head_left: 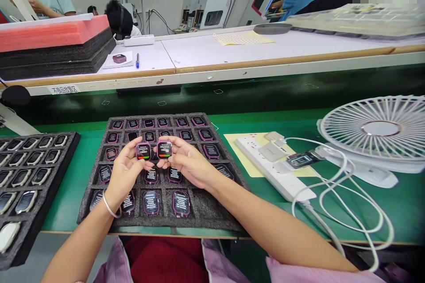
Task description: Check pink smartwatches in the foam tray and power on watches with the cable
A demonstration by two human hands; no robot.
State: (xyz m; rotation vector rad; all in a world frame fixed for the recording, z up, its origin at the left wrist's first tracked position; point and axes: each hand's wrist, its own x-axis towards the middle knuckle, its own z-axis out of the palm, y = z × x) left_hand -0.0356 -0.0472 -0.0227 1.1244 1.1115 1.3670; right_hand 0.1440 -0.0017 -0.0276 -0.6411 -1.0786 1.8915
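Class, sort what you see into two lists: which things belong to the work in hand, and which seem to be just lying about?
In the work:
- left device, in the left hand
- right device, in the right hand
- dark foam tray beneath

Apparently lying about:
- white fan
- power strip
- blue pen

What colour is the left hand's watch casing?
The watch casing is purple, best seen in the head view.
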